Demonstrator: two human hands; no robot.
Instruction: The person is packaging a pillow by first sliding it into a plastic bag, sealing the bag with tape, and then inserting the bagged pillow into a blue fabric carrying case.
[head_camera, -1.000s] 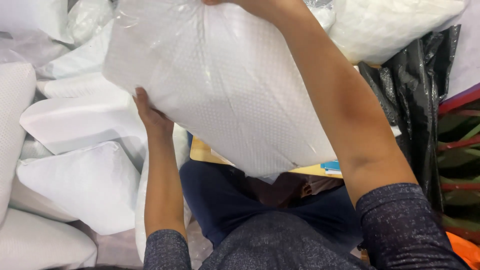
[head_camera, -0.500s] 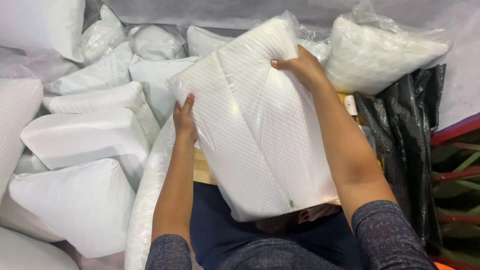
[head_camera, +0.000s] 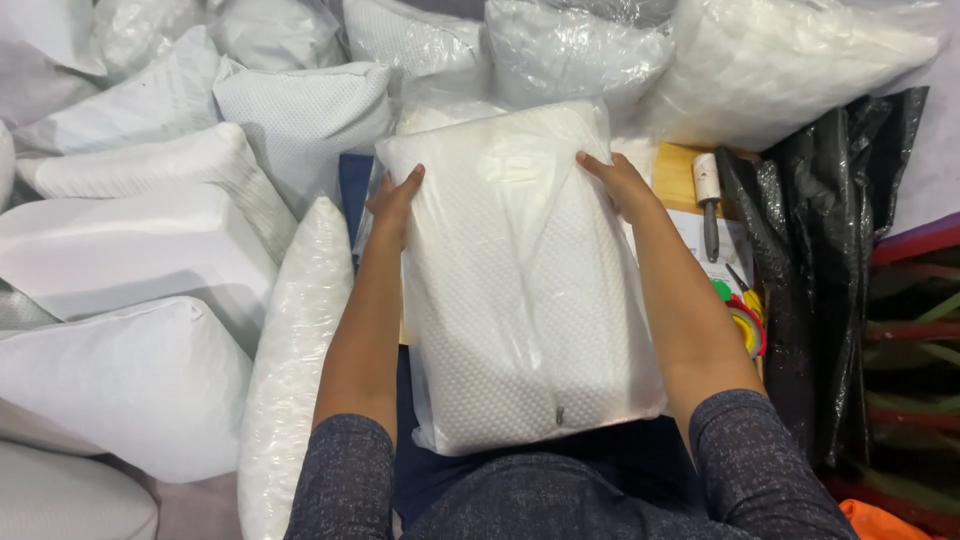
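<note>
Lowered from its raised, tilted position of a moment ago, the bagged pillow (head_camera: 520, 290) now lies flat and lengthwise in front of the person, its near end over the lap and its far end toward the heap of other pillows. Both hands have slid to its far corners. The left hand (head_camera: 397, 200) presses against the left upper edge, fingers spread along the side of the clear plastic wrap, thumb on top. The right hand (head_camera: 618, 183) lies on the right upper edge, fingers curved over the corner. Each hand grips the pillow from its side rather than closing into a fist. A small dark zipper pull (head_camera: 559, 414) shows near the pillow's near edge, under the plastic.

Just left of the left forearm stands a long, narrow wrapped pillow (head_camera: 295, 370) on its edge. Further left lie several unwrapped white pillows (head_camera: 130, 250) with a dotted weave, stacked against each other. Behind the held pillow more plastic-wrapped pillows (head_camera: 580, 50) are piled.

To the right, a wooden board (head_camera: 678, 170) peeks out, with a lint roller (head_camera: 708, 195) lying on it, its handle pointing toward the person. Nearer, beside the right forearm, sit rolls of coloured tape (head_camera: 745, 320). A crumpled black plastic bag (head_camera: 820, 260) hangs at the far right
</note>
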